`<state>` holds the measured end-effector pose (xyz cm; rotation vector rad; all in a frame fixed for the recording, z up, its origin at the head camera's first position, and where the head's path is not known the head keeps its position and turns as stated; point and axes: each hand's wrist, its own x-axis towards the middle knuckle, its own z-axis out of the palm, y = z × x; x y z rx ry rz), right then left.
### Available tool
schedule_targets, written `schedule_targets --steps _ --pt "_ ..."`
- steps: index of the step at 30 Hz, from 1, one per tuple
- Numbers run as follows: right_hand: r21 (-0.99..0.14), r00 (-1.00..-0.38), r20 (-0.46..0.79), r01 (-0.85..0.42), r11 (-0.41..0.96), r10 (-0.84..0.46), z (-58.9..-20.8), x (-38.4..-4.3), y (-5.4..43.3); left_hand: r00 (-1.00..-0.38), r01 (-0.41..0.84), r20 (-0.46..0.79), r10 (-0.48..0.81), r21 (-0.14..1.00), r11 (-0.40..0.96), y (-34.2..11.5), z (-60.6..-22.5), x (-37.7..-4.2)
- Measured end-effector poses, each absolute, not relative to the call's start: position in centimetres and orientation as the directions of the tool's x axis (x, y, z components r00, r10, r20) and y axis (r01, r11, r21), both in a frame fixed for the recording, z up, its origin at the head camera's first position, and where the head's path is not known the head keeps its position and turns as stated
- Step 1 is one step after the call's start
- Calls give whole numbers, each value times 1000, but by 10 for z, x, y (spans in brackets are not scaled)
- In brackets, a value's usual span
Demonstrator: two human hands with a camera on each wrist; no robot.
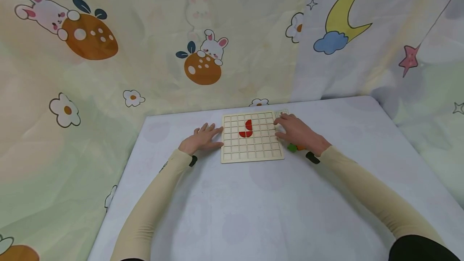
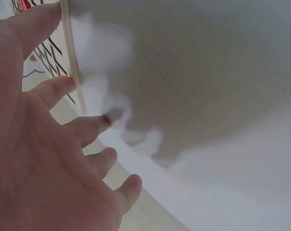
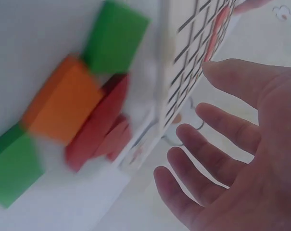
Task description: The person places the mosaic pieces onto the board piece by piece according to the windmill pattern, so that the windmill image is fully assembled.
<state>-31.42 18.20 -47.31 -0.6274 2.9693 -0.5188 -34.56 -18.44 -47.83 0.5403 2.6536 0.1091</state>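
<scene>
A light wooden board (image 1: 232, 148) marked with a grid of squares lies flat on the table. Red rounded pieces (image 1: 248, 125) sit on its squares near the middle. At the board's left side, my left hand (image 1: 203, 138) has its fingers spread, and in the left wrist view the thumb and index fingertips rest on the board's edge (image 2: 71, 53). My right hand (image 1: 299, 131) is at the board's right edge with its fingers loosely bent and nothing in them. Under and beside it are a green block (image 3: 119, 38), an orange block (image 3: 63, 101) and several red pieces (image 3: 97, 125).
A small gridded card (image 1: 281, 112) lies behind the board's far right corner. Another green block (image 3: 15, 163) stands beside the orange one. The white-covered table (image 1: 253, 204) backs onto a curtain (image 1: 152, 51) printed with rabbits, flowers and a moon.
</scene>
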Motion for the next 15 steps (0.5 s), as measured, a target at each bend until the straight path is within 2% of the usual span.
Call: schedule_targets --steps 15 --pt "-263 -950 -69 -277 924 -304 -490 -319 217 -832 350 -396 390 171 921 -185 -479 -347"
